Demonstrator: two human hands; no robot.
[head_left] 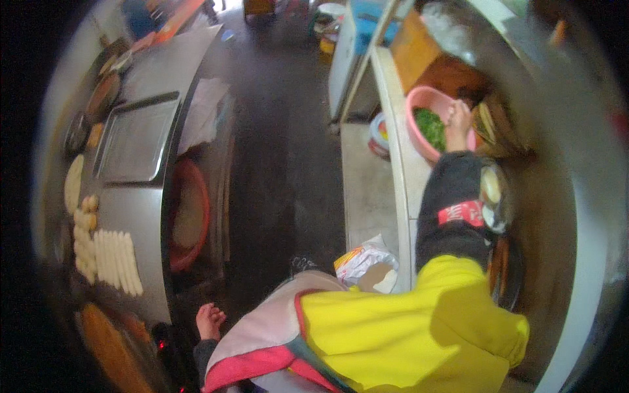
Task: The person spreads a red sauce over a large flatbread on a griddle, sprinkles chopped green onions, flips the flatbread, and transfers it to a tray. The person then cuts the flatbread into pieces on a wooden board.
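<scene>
On the counter at the right stands a pink plastic basin point(415, 110) with chopped green leaves point(430, 127) inside. My right arm reaches out to it, and my right hand point(458, 124) is curled over the basin's right-hand rim; the fingertips are hidden. Low on the left, my left hand point(210, 320) hangs beside the steel worktable point(147, 206), fingers loosely bent, nothing visible in it. Strips of pale dough point(118, 260) lie side by side on that table, with dough pieces point(84, 245) beside them.
A rectangular metal tray point(140, 140) sits on the worktable. Below it is a red basin point(204, 221). An opened bag point(368, 260) stands beside the right counter point(400, 172). Dark floor point(285, 147) runs between. A white-and-red bucket point(378, 135) is under the counter.
</scene>
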